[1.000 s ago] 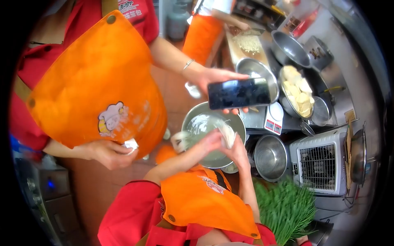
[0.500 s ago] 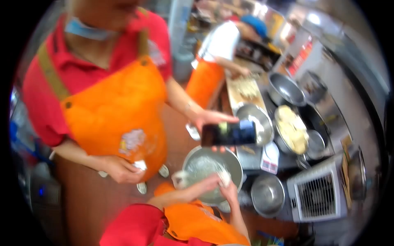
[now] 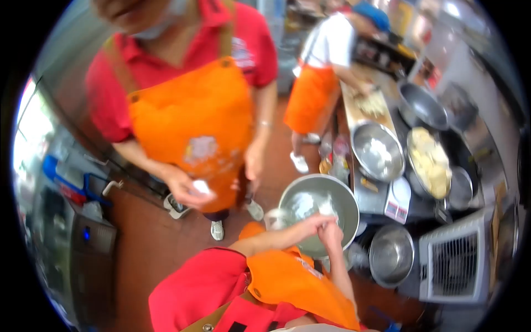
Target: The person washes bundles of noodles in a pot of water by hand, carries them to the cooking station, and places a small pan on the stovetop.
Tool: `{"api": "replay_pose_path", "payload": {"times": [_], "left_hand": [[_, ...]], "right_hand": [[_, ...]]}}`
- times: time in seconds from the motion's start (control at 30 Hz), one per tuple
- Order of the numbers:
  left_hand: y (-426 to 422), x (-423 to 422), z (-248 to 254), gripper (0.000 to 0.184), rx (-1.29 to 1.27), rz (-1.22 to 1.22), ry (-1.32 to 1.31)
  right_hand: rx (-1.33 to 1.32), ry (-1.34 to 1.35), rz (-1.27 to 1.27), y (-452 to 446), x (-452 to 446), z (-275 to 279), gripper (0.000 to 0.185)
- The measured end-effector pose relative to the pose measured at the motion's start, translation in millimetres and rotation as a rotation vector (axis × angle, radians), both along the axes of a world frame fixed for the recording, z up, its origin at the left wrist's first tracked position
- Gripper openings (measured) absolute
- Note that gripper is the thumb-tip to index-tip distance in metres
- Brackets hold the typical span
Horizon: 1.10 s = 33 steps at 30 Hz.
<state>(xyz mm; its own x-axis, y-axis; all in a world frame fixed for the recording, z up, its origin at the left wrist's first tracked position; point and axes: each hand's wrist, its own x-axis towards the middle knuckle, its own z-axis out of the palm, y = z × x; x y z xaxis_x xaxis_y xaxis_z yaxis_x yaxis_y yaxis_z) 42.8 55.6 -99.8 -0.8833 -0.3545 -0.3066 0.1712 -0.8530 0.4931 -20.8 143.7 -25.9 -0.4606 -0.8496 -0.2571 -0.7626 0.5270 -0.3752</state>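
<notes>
My left hand (image 3: 317, 222) and my right hand (image 3: 331, 232) are closed together over a large metal basin (image 3: 355, 213). Their fingers meet around something I cannot make out; a blurred whitish patch (image 3: 327, 207) shows just beyond them. Shiny, watery contents (image 3: 304, 205) lie in the basin. A pale, blurred object (image 3: 276, 219) sits at its left rim, close to my left forearm. My arms come from red sleeves, with an orange apron (image 3: 293, 279) between them.
Facing me, a co-worker in an orange apron (image 3: 191, 116) holds a small white item (image 3: 202, 187). Another person (image 3: 315, 83) bends over a cutting board (image 3: 354, 113). On the right stand a steel bowl (image 3: 359, 138), pale slices (image 3: 430, 163), a scale (image 3: 397, 202), an empty bowl (image 3: 391, 255) and a vented unit (image 3: 453, 265).
The co-worker's arm with the phone has dropped from above the basin to their side. The view has shifted, so the scene sits further right. My hands stay together over the basin.
</notes>
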Motion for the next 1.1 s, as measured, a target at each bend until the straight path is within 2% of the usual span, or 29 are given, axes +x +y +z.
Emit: {"api": "replay_pose_path", "payload": {"times": [0.03, 0.07, 0.1, 0.13, 0.17, 0.2, 0.27, 0.33, 0.37, 0.43, 0.47, 0.53, 0.57, 0.6, 0.67, 0.77, 0.83, 0.9, 1.0, 1.07, 1.1], "left_hand": [[-0.3, -1.4, 1.5, 0.025, 0.032, 0.079, -0.016], [-4.6, 0.1, 12.3, 0.018, 0.067, 0.154, -0.041], [-10.6, 1.6, 12.5, 0.019, 0.124, 0.125, -0.092], [-13.1, 2.2, 18.0, 0.017, 0.121, 0.155, -0.061], [-21.7, 4.1, 20.1, 0.018, 0.106, 0.116, -0.128], [-19.9, 14.6, 47.9, 0.019, 0.044, 0.127, -0.068], [-33.5, 6.6, 18.5, 0.022, 0.044, 0.091, -0.125], [-39.0, 14.2, 15.7, 0.023, -0.018, 0.091, -0.121], [-42.1, 21.6, -1.2, 0.023, -0.090, 0.127, -0.016], [-58.9, 16.5, -4.7, 0.030, -0.015, 0.039, -0.029], [-64.7, 14.5, -1.7, 0.031, -0.026, 0.014, -0.100], [-68.5, 4.1, 3.5, 0.033, -0.092, -0.048, -0.237], [-76.4, 6.6, -1.5, 0.029, -0.191, -0.023, -0.352], [-85.8, 14.2, -5.9, 0.031, -0.277, -0.041, -0.330], [-61.8, 18.1, 43.5, 0.034, -0.408, -0.088, -0.354], [-83.6, 23.0, 21.5, 0.034, -0.187, -0.083, -0.263], [-74.3, 16.2, 10.3, 0.035, -0.135, -0.048, -0.275], [-57.6, 4.6, 22.2, 0.035, -0.100, 0.045, -0.267], [-29.1, -17.9, 24.7, 0.040, -0.096, 0.209, -0.275], [-10.6, -33.6, 24.9, 0.039, 0.042, 0.289, -0.321], [1.3, -45.1, 35.0, 0.038, 0.027, 0.359, -0.299]], "right_hand": [[0.002, 0.009, 0.002, -4.6, -0.3, 0.1, 0.034], [-0.143, 0.028, 0.004, -5.7, 0.1, -7.2, 0.036], [-0.239, 0.020, -0.009, -6.9, 3.1, 1.7, 0.037], [-0.180, -0.031, -0.040, -10.4, 5.5, 16.0, 0.037], [-0.254, -0.079, -0.044, -11.1, 6.9, 10.4, 0.038], [-0.333, -0.114, -0.044, -8.9, 6.3, 1.3, 0.040], [-0.541, -0.287, -0.043, -5.4, 5.8, -19.1, 0.048], [-0.582, -0.469, -0.113, -1.5, 6.2, -26.8, 0.053], [-0.610, -0.546, -0.157, 1.3, 6.7, -29.0, 0.055], [-0.775, -1.393, -0.509, 6.4, 1.6, -27.8, 0.056], [-0.747, -1.395, -0.640, 12.5, -4.6, -31.9, 0.057], [-0.772, -0.360, -0.406, 23.6, -11.2, -65.5, 0.067], [-0.735, -0.492, -0.439, 21.4, -5.9, -30.5, 0.073], [-0.745, -0.533, -0.359, 10.8, -3.2, -21.0, 0.079], [-0.440, -0.439, -0.193, -14.0, 9.6, 29.2, 0.079], [-0.763, -0.652, -0.169, -41.6, 8.5, -24.9, 0.084], [-0.648, -0.715, -0.158, -37.8, -7.2, -37.8, 0.086], [-0.557, -0.770, -0.082, -37.5, -30.9, -45.5, 0.083], [-0.588, -0.816, 0.007, -30.3, -60.3, -40.3, 0.070], [-0.562, -0.783, 0.037, -22.6, -74.7, -43.0, 0.065], [-0.534, -0.752, 0.039, -17.6, -81.9, -37.0, 0.062]]}}
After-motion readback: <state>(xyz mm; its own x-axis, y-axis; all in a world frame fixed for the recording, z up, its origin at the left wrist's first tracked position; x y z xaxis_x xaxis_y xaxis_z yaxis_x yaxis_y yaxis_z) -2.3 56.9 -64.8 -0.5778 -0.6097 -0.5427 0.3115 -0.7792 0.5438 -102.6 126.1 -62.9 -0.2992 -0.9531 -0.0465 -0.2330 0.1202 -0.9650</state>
